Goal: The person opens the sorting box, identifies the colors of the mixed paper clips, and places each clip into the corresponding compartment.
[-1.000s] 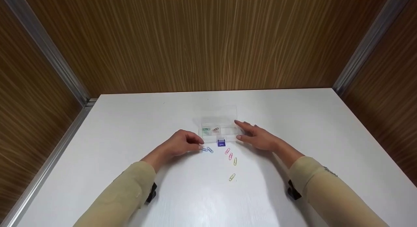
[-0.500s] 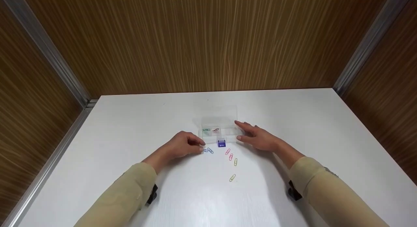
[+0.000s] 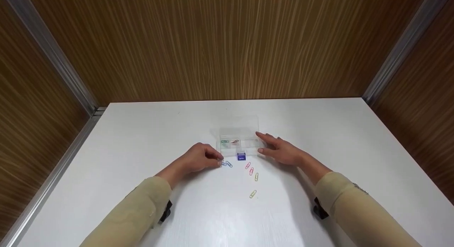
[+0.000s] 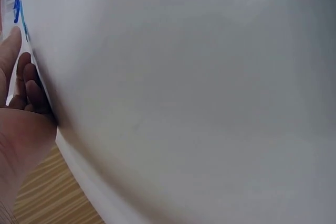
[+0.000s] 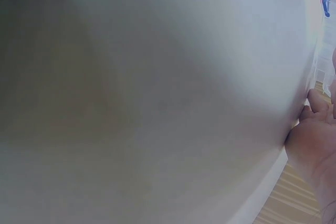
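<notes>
A clear plastic compartment box (image 3: pixel 250 143) stands with its lid (image 3: pixel 239 122) raised; green paper clips (image 3: pixel 225 141) and red paper clips (image 3: pixel 234 141) lie in separate left compartments. A purple latch (image 3: pixel 241 156) marks its front. My left hand (image 3: pixel 199 157) is by the front left corner, thumb and index finger slightly apart beside two blue paper clips (image 3: pixel 229 164); whether it touches one is hard to see. At the box's right side my right hand (image 3: pixel 282 149) rests with extended fingers, thumb by the front right corner. Wrist views show the hands only at their edges.
Two pink paper clips (image 3: pixel 251 171) and two yellow paper clips (image 3: pixel 253 194) lie on the white table (image 3: pixel 170 130) in front of the box. Wood-patterned panels (image 3: pixel 227 45) rise behind and at both sides.
Both hands stay almost still beside the box. The left hand's fingertips have shifted only very slightly. The box and the loose paper clips appear unmoved.
</notes>
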Available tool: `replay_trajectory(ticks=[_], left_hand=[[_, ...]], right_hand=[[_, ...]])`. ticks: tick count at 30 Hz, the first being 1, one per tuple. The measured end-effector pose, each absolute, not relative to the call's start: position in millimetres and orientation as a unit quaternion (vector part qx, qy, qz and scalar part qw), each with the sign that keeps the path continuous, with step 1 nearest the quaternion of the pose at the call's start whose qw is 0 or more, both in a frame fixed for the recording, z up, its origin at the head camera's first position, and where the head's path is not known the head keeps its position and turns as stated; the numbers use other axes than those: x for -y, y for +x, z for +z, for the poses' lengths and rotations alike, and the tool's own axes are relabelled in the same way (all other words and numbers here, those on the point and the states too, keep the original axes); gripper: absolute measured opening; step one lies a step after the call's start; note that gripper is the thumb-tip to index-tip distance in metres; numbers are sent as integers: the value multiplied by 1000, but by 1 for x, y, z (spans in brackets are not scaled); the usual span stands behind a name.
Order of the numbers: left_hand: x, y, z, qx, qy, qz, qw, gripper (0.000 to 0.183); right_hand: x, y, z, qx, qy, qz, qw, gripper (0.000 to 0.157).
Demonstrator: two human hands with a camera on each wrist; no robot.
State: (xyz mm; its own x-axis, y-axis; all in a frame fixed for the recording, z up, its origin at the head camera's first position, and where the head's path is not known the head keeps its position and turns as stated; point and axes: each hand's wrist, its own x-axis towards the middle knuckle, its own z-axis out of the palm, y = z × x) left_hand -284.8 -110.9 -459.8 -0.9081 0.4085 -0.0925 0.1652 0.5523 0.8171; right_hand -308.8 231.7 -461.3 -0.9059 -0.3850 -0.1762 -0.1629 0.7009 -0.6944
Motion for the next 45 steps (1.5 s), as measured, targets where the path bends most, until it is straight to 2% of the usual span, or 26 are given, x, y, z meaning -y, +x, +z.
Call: replay_trajectory(ticks=[10,18,45], left_hand=[[108,-285,-460,-877,198,422,121,13],[108,-284,-460,-877,186,424,126,13],[107,-283,-459,-881,179,418,130,6]], right_hand=[[-233,-308,-458,-910,-138,-353,167,74],[-233,-310,-459,-912,-158,-346,151,75],[-233,-310,-459,-912,-156,-347,152,74]])
